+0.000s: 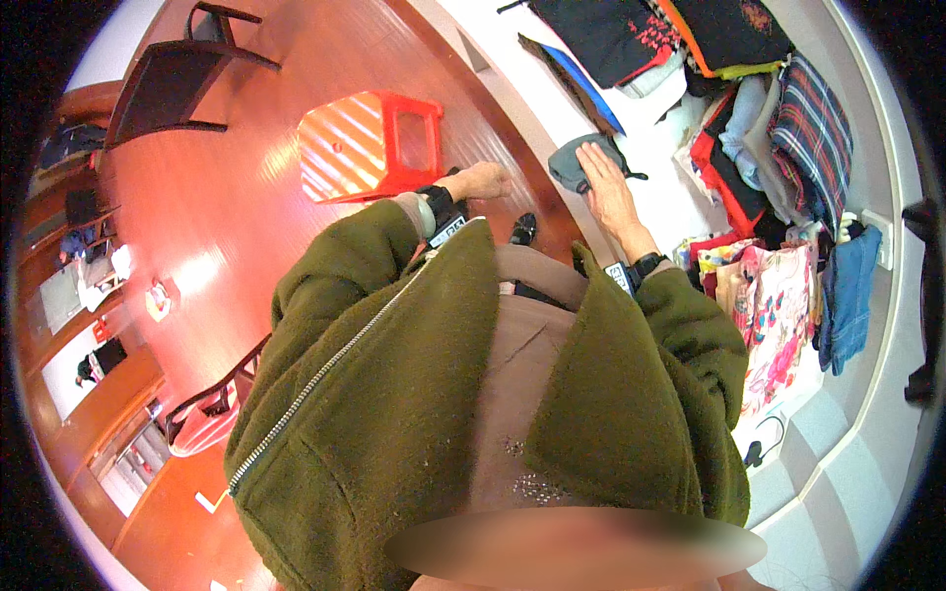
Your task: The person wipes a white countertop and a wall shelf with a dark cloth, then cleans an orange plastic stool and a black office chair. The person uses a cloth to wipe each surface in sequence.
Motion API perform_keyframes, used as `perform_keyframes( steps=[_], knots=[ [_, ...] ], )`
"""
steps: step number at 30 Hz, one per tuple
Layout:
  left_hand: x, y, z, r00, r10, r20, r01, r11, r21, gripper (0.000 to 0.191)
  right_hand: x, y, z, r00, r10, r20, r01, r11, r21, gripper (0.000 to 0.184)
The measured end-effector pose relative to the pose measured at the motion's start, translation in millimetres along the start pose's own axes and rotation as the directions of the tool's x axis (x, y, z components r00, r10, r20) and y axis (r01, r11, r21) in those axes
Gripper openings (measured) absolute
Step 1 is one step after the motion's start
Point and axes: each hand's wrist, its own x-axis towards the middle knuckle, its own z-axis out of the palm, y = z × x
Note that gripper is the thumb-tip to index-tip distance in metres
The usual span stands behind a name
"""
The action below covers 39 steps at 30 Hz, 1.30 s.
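Observation:
My right hand (610, 188) lies palm down, fingers stretched, on a small dark grey fabric bundle (567, 166). The bundle rests near the edge of a white surface (658, 214), and a short dark strap or tie sticks out on its right. To the left, over the floor, my left hand (484, 179) hangs with its fingers bent; I see nothing in it, but its palm is hidden. Beyond the bundle, a strip of blue and dark brown cloth (580, 85) lies on the white surface.
Folded black garments (602, 37), a plaid cloth (813, 140), a floral garment (776, 318) and folded denim (850, 299) lie along the wall on the right. A red plastic stool (344, 148) stands on the wooden floor, left of my left hand. A dark chair (166, 89) is farther off.

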Motion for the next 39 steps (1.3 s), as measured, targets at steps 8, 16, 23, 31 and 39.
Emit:
perform_keyframes(
  steps=[8, 16, 23, 31, 39],
  knots=[
    [15, -42, -58, 0.941, 0.309, -0.138, -0.32, 0.945, -0.067, 0.024, 55, -19, 8, 0.995, 0.063, 0.081, -0.061, 0.998, -0.025, 0.076],
    [-15, -154, -156, 0.961, 0.173, -0.214, -0.151, 0.982, 0.114, 0.02, 182, -60, 42, 0.992, 0.11, 0.055, -0.104, 0.99, -0.099, 0.072],
    [-34, -188, -220, 0.984, 0.071, -0.163, -0.072, 0.997, 0.0, 0.026, 312, -90, 77, 0.995, 0.09, -0.043, -0.096, 0.982, -0.161, 0.06],
    [-11, -186, -280, 0.92, 0.266, -0.287, -0.263, 0.964, 0.051, 0.017, 437, -29, 66, 0.872, 0.49, 0.005, -0.47, 0.84, -0.272, 0.064],
    [13, -215, -350, 0.892, 0.183, -0.413, -0.199, 0.98, 0.005, 0.017, 529, 1, 38, 0.731, 0.666, -0.149, -0.671, 0.66, -0.338, 0.073]
  ],
)
